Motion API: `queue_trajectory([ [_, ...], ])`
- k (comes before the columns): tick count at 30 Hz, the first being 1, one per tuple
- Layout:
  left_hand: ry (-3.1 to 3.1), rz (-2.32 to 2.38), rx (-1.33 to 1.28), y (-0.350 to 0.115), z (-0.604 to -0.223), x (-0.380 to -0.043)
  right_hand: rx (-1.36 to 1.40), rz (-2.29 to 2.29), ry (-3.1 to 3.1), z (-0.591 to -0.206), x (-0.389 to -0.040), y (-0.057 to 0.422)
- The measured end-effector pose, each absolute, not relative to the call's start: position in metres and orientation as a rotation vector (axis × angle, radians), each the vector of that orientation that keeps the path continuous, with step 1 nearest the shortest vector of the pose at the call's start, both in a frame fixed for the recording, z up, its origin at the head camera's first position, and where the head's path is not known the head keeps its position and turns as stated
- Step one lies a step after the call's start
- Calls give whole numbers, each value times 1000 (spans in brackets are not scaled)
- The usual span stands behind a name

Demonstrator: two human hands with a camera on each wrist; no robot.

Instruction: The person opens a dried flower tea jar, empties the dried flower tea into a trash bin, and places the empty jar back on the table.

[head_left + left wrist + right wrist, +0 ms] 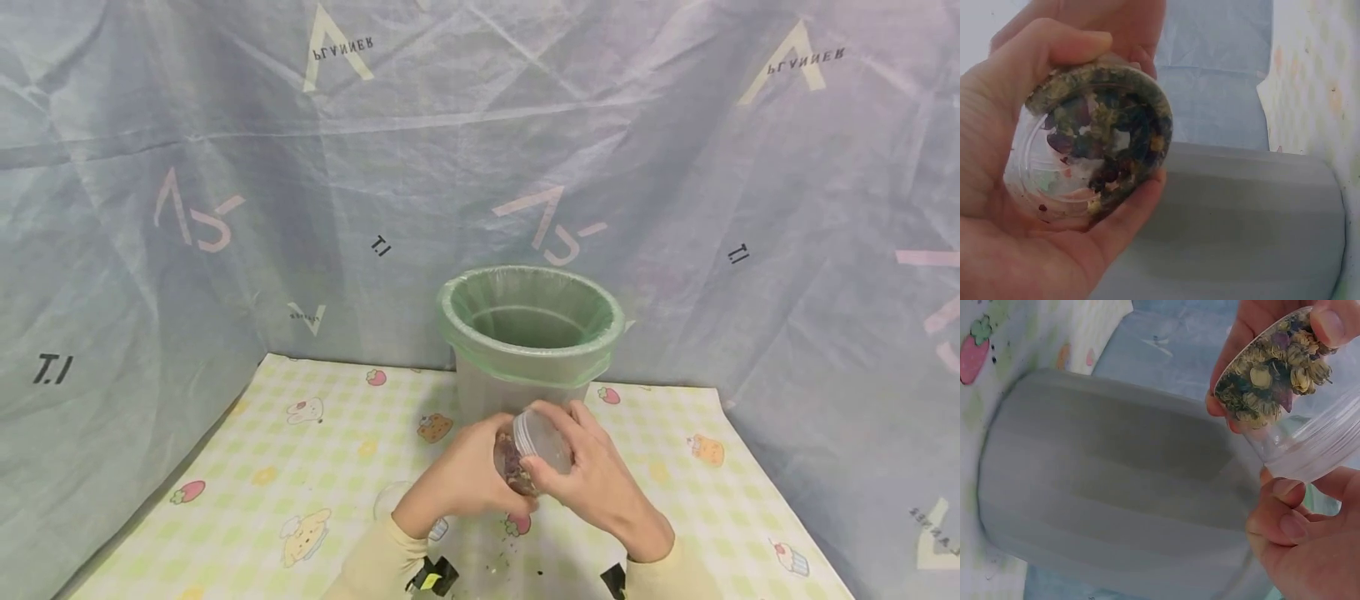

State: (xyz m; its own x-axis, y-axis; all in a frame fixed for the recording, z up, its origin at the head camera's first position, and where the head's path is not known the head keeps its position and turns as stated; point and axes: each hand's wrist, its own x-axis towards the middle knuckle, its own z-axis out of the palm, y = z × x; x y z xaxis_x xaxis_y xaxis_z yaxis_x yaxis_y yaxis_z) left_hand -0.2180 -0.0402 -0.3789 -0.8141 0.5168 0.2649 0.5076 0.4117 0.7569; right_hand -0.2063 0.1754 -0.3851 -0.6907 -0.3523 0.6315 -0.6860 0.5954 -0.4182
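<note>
A small clear plastic jar [1272, 375] of dried flowers is between both hands, tilted on its side in front of the bin. The left hand [472, 471] grips its flower-filled end, thumb and fingers curved round the wall. Through the jar's round end [1100, 140], yellowish buds and dark red petals show in the left wrist view. At the jar's other end, the right hand [588, 467] holds the clear ridged lid [546, 442], its fingers and thumb round the edge. The bin [487, 387], grey-white with a green liner [453, 321], stands just beyond the hands.
A checkered cloth [247, 450] with cartoon prints covers the table. A clear round object [388, 498] lies partly behind the left wrist. Small dark crumbs [540, 572] are scattered near the front. Grey-blue fabric [375, 167] hangs at the back and both sides.
</note>
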Motion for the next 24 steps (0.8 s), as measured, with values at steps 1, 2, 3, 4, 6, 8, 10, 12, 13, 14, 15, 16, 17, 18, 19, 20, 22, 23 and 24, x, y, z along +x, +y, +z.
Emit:
queue_trajectory([
  [1,2634,1402,949,-41,-378,-218,826,909,-2333,-384,-206,175],
  [2,2639,1398,949,-42,-378,-218,823,910,-2337,-383,-206,175],
  [3,2644,1396,950,-42,-377,-218,822,909,-2346,-382,-206,175],
  [4,2649,1393,955,-42,-377,-218,823,910,-2355,-381,-205,175],
  [6,2657,1385,960,-42,-377,-218,827,908,-2375,-379,-205,177],
  [8,2667,1375,967,-42,-376,-217,836,903,-2389,-378,-204,178],
  [10,2672,1372,973,-42,-376,-217,864,895,-2395,-377,-203,180],
  [12,2678,1367,976,-42,-376,-217,900,880,-2402,-376,-203,182],
  [13,2679,1365,978,-42,-376,-217,917,872,-2406,-376,-203,183],
  [14,2677,1366,983,-42,-375,-217,936,865,-2408,-375,-203,184],
  [15,2678,1362,987,-42,-375,-217,956,860,-2408,-374,-203,185],
  [16,2680,1356,996,-42,-375,-217,980,857,-2408,-374,-203,186],
  [17,2688,1345,1003,-42,-375,-217,1002,851,-2409,-373,-203,187],
  [18,2694,1334,1010,-42,-375,-216,1023,847,-2410,-372,-203,188],
  [19,2699,1324,1017,-42,-374,-216,1046,845,-2409,-372,-203,189],
  [20,2707,1311,1024,-42,-374,-216,1069,848,-2410,-371,-202,190],
  [22,2722,1288,1034,-43,-374,-216,1111,857,-2408,-369,-202,192],
  [23,2727,1280,1035,-43,-374,-215,1129,866,-2405,-369,-203,193],
  [24,2728,1275,1038,-43,-374,-215,1149,877,-2397,-368,-203,193],
])
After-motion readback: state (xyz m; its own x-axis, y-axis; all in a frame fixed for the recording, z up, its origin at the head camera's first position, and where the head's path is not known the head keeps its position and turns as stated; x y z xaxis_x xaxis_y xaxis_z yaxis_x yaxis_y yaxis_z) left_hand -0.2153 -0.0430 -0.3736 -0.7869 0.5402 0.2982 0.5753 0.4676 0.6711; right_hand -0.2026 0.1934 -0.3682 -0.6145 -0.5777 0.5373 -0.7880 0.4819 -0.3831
